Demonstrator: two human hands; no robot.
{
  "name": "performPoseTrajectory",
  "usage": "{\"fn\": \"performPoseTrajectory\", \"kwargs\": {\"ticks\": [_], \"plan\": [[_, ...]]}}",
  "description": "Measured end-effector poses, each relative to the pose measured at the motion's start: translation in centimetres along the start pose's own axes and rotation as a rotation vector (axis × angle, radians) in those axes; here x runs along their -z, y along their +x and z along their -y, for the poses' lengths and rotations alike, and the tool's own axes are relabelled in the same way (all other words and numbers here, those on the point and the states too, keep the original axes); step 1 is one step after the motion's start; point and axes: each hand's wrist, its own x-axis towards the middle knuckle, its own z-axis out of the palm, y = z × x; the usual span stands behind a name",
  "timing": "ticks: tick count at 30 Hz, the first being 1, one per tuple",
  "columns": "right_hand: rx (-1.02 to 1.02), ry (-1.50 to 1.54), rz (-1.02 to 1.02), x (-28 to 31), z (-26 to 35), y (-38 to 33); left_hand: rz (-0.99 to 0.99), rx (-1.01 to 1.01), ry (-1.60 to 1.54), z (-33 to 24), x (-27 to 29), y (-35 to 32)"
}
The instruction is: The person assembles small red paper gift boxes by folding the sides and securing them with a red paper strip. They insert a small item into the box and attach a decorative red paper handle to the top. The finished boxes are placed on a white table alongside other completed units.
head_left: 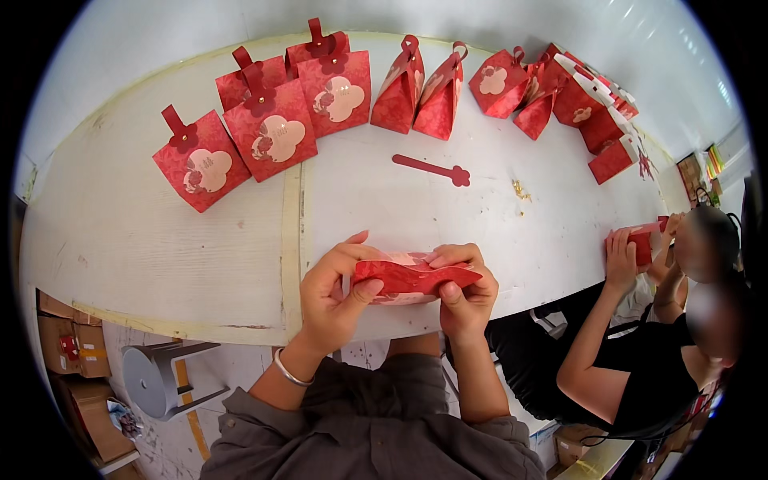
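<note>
Probably for steadiness, the left hand (328, 290) and right hand (472, 300) are gripping opposite ends of the red box (408, 278), near mid-frame.

Long white wood-look table (104, 200) fills most of the view, w/ a yellowish strip (292, 276) running front-to-back across its top, approx. left of ctr. Smooth pale grey-white wall (216, 20) behind; R side, same tone, catches small bright light spots (724, 92). Lower L: round-seated grey plastic stool (146, 384) on whitish floor (252, 360) w/ an orange-yellow line (197, 432). Brown cardboard boxes (52, 344) far L; more brown cartons (572, 444) lower R, nr table.
</note>
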Motion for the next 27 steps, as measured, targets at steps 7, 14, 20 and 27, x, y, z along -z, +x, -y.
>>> {"fn": "performPoseTrajectory", "kwargs": {"ticks": [7, 14, 20, 27], "plan": [[0.161, -0.034, -0.192, -2.7, -0.5, -0.1, -0.405, 0.006, 0.247, -1.3, -4.3, 0.6], [0.061, 0.010, -0.140, -1.9, 0.3, 0.2, -0.477, 0.018, 0.170, -1.4, -4.2, 1.1], [-0.044, 0.026, -0.279, -2.8, 1.1, 0.5, -0.555, 0.020, 0.090, -2.0, -4.9, 1.7], [-0.080, 0.120, -0.361, -3.6, 2.9, 1.9, -0.383, -0.080, 0.307, -2.1, -3.7, 2.0]]}}
